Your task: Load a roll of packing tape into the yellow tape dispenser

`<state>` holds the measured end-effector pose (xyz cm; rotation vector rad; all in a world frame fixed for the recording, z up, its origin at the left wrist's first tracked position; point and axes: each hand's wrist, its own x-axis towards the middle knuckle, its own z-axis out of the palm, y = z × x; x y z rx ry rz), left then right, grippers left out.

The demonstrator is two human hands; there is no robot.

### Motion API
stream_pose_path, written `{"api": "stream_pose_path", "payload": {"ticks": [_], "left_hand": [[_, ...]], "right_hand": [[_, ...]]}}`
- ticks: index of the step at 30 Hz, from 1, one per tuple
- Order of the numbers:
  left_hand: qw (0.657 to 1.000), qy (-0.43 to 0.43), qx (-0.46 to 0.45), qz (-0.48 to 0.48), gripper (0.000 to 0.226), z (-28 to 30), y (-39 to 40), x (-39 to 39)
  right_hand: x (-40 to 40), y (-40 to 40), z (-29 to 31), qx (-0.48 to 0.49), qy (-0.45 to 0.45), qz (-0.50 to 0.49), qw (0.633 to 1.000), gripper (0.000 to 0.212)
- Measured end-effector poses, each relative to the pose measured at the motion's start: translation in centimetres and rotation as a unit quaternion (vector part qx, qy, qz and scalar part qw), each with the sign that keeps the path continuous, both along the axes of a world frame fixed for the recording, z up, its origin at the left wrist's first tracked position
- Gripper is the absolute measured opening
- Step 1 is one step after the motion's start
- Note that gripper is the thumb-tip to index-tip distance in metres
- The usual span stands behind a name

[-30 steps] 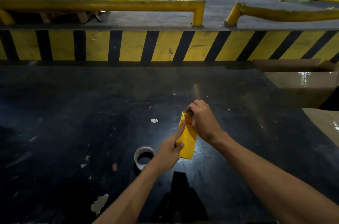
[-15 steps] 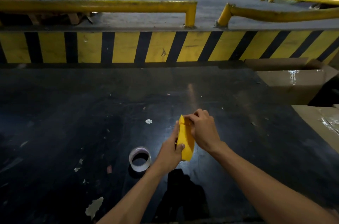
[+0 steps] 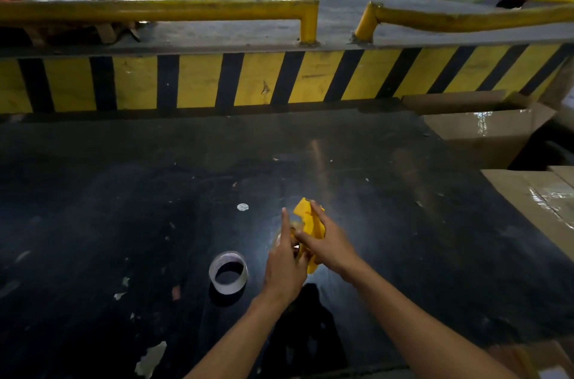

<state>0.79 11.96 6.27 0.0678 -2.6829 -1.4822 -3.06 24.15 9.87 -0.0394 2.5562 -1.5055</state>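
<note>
Just below the middle of the frame: a yellow plastic tape dispenser (image 3: 310,225), held above the black, scuffed work table (image 3: 403,223) by both bare hands. Right hand (image 3: 330,246) wrapped over the dispenser's right side, fingers curled and pressed on the yellow body, thumb reaching across toward the left. Left hand (image 3: 284,267) against the dispenser's left face, index finger stretched straight up along it, remaining fingers bunched low; whether pinching a part or only steadying, cannot tell, since motion blur smears the contact.

Lower centre-left, just left of the left wrist: a roll of whitish packing tape (image 3: 229,275), lying flat on the table, hollow core facing up, touched by neither hand and clear of the dispenser.

Judged from this: loading barely begun. Dispenser picked up and apparently being opened or readied, no roll seated on it as far as visible. Left to do: free a hand, fetch the roll, seat it on the hub, thread the free end past the blade. Hub and blade hidden behind the fingers, so their readiness unknown.

Right edge of the frame: brown cardboard boxes (image 3: 497,136), not involved. Across the upper half: a yellow-and-black striped dock edge (image 3: 257,80) beyond the table.
</note>
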Motion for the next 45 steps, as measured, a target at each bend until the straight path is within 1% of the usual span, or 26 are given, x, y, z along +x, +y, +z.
{"api": "stream_pose_path", "payload": {"ticks": [2, 5, 6, 7, 8, 9, 11, 12, 14, 16, 20, 23, 26, 29, 31, 33, 37, 42, 45], "left_hand": [[0.999, -0.014, -0.025, -0.017, 0.109, -0.3, 0.0, -0.4], [0.996, -0.027, -0.035, -0.082, 0.113, -0.1, -0.4, -0.3], [0.994, -0.016, -0.047, -0.095, 0.110, -0.1, -0.7, -0.2], [0.994, 0.004, -0.068, -0.088, 0.103, -0.4, -1.1, -0.1], [0.994, 0.022, -0.085, -0.068, 0.094, -0.7, -1.7, 0.0], [0.995, 0.018, -0.090, -0.044, 0.083, -1.1, -2.3, 0.0], [0.996, -0.045, -0.072, -0.034, 0.069, -2.0, -3.3, -0.2], [0.993, -0.078, -0.074, -0.054, 0.064, -2.5, -3.7, -0.3], [0.979, -0.127, -0.111, -0.112, 0.061, -3.1, -3.9, -0.1], [0.972, -0.145, -0.132, -0.131, 0.057, -3.3, -3.9, 0.2], [0.980, -0.156, -0.096, -0.076, 0.047, -4.7, -4.1, 0.6], [0.984, -0.155, -0.076, -0.044, 0.040, -5.3, -4.0, 0.8], [0.985, -0.156, -0.073, -0.004, 0.045, -6.4, -3.6, 0.3], [0.981, -0.178, -0.070, 0.033, 0.053, -9.4, -3.5, -1.1], [0.977, -0.196, -0.064, 0.055, 0.058, -7.9, -2.6, -1.2], [0.974, -0.210, -0.060, 0.065, 0.063, -7.0, -2.0, -1.3], [0.968, -0.236, -0.032, 0.079, 0.058, -7.6, -1.8, -1.8], [0.963, -0.255, 0.021, 0.087, 0.051, -7.3, -2.2, -2.1], [0.961, -0.262, 0.030, 0.087, 0.048, -6.7, -2.1, -2.1]], "right_hand": [[-0.2, 0.2, -0.9, -0.043, -0.007, -0.033, 0.998, 0.086], [-0.8, 1.3, -2.4, -0.108, -0.035, -0.054, 0.992, 0.082], [-0.9, 1.8, -2.7, -0.138, -0.055, -0.064, 0.987, 0.079], [-0.8, 2.3, -2.9, -0.164, -0.073, -0.070, 0.981, 0.077], [-0.7, 2.8, -3.2, -0.179, -0.091, -0.072, 0.977, 0.074], [-0.6, 3.2, -3.5, -0.185, -0.105, -0.072, 0.974, 0.073], [-0.2, 3.8, -4.7, -0.175, -0.131, -0.062, 0.974, 0.070], [0.0, 3.9, -5.4, -0.163, -0.143, -0.055, 0.975, 0.069], [0.5, 3.9, -6.7, -0.147, -0.165, -0.035, 0.975, 0.068], [0.8, 4.0, -7.9, -0.139, -0.181, -0.011, 0.974, 0.068], [0.9, 3.8, -8.9, -0.105, -0.199, 0.035, 0.974, 0.065], [0.8, 3.2, -8.7, -0.081, -0.196, 0.067, 0.975, 0.070], [0.0, 2.7, -8.8, -0.042, -0.188, 0.084, 0.978, 0.072], [-1.1, 2.5, -9.4, 0.002, -0.175, 0.078, 0.981, 0.072], [-2.0, 2.4, -10.0, 0.014, -0.181, 0.065, 0.981, 0.072], [-2.6, 2.2, -10.7, 0.003, -0.181, 0.050, 0.982, 0.070], [-3.3, 1.9, -11.8, -0.011, -0.191, 0.031, 0.981, 0.071], [-4.7, 1.8, -13.3, 0.007, -0.209, 0.034, 0.977, 0.082], [-4.0, 1.4, -11.2, 0.011, -0.214, 0.028, 0.976, 0.081]]}}
